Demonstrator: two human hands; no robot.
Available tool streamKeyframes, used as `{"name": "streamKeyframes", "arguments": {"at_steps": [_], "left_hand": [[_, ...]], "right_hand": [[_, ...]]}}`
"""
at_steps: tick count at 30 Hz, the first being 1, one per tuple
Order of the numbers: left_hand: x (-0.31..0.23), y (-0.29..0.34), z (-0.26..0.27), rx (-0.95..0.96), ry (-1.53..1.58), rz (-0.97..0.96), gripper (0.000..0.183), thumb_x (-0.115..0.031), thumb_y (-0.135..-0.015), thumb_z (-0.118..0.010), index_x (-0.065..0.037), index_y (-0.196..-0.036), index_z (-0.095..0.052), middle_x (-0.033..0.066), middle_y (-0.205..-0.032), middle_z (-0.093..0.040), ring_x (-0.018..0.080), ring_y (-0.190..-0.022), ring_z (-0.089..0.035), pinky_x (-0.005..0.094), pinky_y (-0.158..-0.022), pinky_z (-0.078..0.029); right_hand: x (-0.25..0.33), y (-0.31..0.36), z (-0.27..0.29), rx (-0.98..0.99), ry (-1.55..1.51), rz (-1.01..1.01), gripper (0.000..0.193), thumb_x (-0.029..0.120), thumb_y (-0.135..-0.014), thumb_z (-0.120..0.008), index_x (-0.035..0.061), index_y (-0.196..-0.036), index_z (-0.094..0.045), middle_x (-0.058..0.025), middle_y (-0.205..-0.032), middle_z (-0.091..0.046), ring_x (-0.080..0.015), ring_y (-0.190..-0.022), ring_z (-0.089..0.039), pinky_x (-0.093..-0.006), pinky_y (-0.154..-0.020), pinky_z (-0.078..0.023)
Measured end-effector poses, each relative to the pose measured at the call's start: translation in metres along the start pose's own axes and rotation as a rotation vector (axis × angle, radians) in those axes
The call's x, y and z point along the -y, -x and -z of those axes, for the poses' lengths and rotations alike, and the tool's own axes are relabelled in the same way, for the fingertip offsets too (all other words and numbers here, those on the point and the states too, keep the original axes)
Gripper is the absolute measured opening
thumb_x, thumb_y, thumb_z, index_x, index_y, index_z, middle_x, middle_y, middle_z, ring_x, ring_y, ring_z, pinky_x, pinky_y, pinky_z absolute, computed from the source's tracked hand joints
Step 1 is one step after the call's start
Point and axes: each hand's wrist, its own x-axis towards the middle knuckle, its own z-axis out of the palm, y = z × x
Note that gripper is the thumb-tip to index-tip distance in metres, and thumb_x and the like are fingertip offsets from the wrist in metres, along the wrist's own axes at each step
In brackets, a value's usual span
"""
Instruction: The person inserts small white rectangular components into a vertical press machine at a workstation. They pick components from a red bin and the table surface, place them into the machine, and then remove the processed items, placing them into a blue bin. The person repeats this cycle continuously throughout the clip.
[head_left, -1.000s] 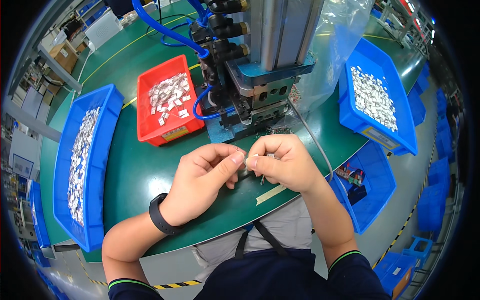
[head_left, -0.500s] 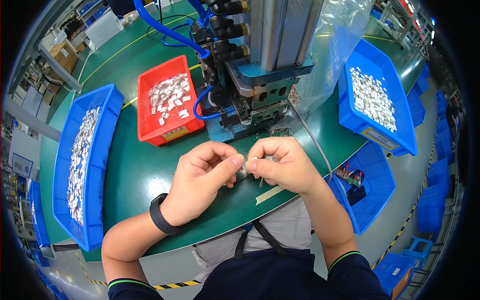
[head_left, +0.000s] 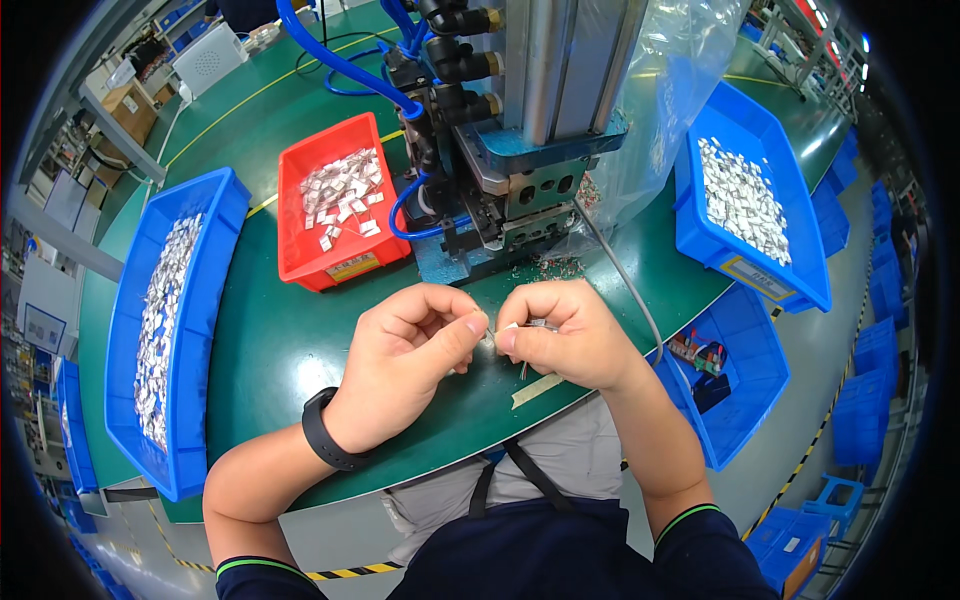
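Over the near part of the green table, my left hand and my right hand meet fingertip to fingertip. My right hand is closed on small white pieces with thin wires, whose ends hang below its fingers. Thumb and forefinger of my left hand pinch together right beside them; what sits between these fingertips is too small to make out. Just beyond the hands stands a pneumatic press with a metal column and blue hoses.
Small white parts fill a long blue bin at left, a red bin and a blue bin at right. A lower blue bin holds tools. A grey cable runs beside my right hand. Wire scraps lie by the press.
Both hands stay nearly in place, with only a slight shift of the fingers. My right hand sits a touch lower and farther right; the view has shifted slightly.
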Motion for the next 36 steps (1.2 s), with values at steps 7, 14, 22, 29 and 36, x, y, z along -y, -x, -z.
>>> {"name": "streamKeyframes", "arguments": {"at_steps": [7, 14, 22, 29, 36], "left_hand": [[-0.001, 0.001, -0.001, 0.008, -0.004, -0.015, 0.011, -0.011, -0.090, -0.065, -0.001, -0.096, -0.061, 0.0008, -0.080, -0.061, 0.0065, -0.068, -0.055, 0.0210, -0.062, -0.045], [-0.005, 0.003, -0.003, 0.006, 0.016, 0.013, 0.008, -0.008, -0.090, -0.061, 0.000, -0.094, -0.060, 0.0058, -0.079, -0.062, 0.0117, -0.069, -0.058, 0.0253, -0.063, -0.047], [-0.006, -0.005, 0.005, -0.050, 0.191, -0.078, 0.009, -0.010, -0.092, -0.060, -0.001, -0.094, -0.060, 0.0030, -0.082, -0.061, 0.0085, -0.068, -0.055, 0.0238, -0.063, -0.046], [-0.021, -0.005, 0.028, -0.055, -0.060, -0.139, 0.013, -0.013, -0.094, -0.058, -0.002, -0.087, -0.059, 0.0062, -0.085, -0.061, 0.0121, -0.072, -0.057, 0.0268, -0.063, -0.045], [-0.036, 0.021, 0.043, 0.190, -1.240, -0.436, 0.020, -0.003, -0.083, -0.063, 0.003, -0.102, -0.060, 0.0150, -0.099, -0.060, 0.0311, -0.091, -0.059, 0.0360, -0.078, -0.048]], "right_hand": [[-0.002, 0.001, 0.000, 0.027, -0.002, 0.044, 0.010, 0.009, -0.086, -0.064, 0.0021, -0.078, -0.063, 0.0028, -0.073, -0.059, -0.0033, -0.068, -0.050, -0.0218, -0.059, -0.042], [-0.003, 0.001, 0.001, 0.044, 0.051, 0.101, 0.009, 0.008, -0.085, -0.064, 0.0024, -0.079, -0.062, 0.0027, -0.073, -0.059, -0.0036, -0.068, -0.051, -0.0220, -0.060, -0.042], [-0.010, 0.003, -0.003, 0.065, 0.182, 0.192, 0.008, 0.007, -0.084, -0.063, 0.0019, -0.079, -0.062, 0.0017, -0.071, -0.058, -0.0043, -0.068, -0.051, -0.0224, -0.060, -0.043], [-0.014, -0.001, -0.002, 0.016, -0.045, 0.159, 0.009, 0.008, -0.087, -0.060, 0.0024, -0.080, -0.061, -0.0003, -0.069, -0.058, -0.0035, -0.057, -0.047, -0.0211, -0.049, -0.037], [-0.003, -0.005, 0.011, -0.156, -0.596, -0.128, 0.018, 0.014, -0.090, -0.056, 0.0064, -0.075, -0.050, -0.0091, -0.066, -0.058, -0.0055, -0.045, -0.039, -0.0207, -0.033, -0.021]]}}
